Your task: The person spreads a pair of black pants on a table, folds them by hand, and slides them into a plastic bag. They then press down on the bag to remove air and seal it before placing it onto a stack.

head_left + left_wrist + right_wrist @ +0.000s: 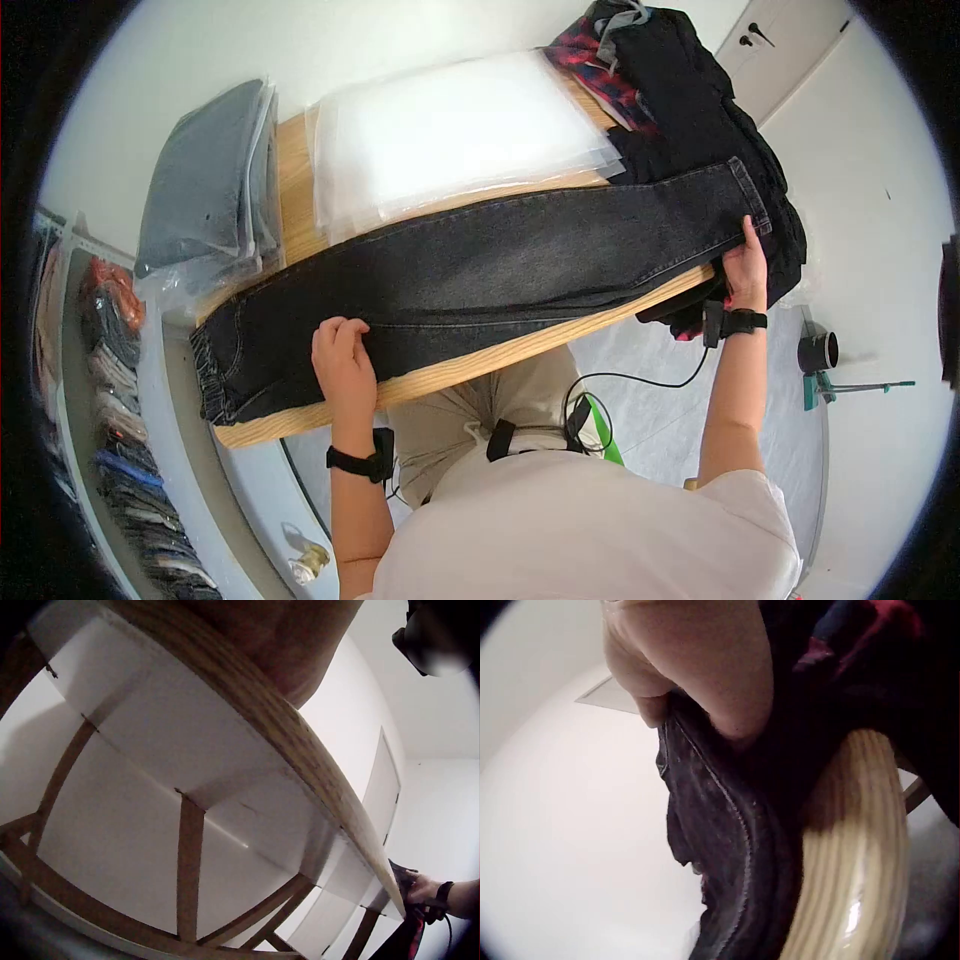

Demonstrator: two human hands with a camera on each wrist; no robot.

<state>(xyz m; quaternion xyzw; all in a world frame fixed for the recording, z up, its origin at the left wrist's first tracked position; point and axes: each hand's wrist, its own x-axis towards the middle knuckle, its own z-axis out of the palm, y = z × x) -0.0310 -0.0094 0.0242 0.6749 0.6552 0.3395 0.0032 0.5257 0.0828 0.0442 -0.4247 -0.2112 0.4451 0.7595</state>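
Note:
A pair of black denim trousers (500, 258) lies lengthwise along the front of the wooden table (440, 375), its elastic waistband (208, 380) at the left end. My left hand (345, 365) rests on the fabric near the waist end, fingers bent toward a side seam. Whether it pinches cloth there I cannot tell. At the far right, my right hand (745, 268) holds the leg's hem, thumb on top. Close up in the right wrist view, the right hand (694, 664) grips the denim edge (720, 802) beside the rounded table edge.
Clear plastic bags (460, 130) lie flat behind the trousers. Bagged folded garments (200, 180) are stacked at the back left. Dark clothes (690, 90) and a red plaid piece (600, 70) heap at the right end. Shelved clothing (130, 400) stands at left; a cable (640, 376) hangs from the right wrist.

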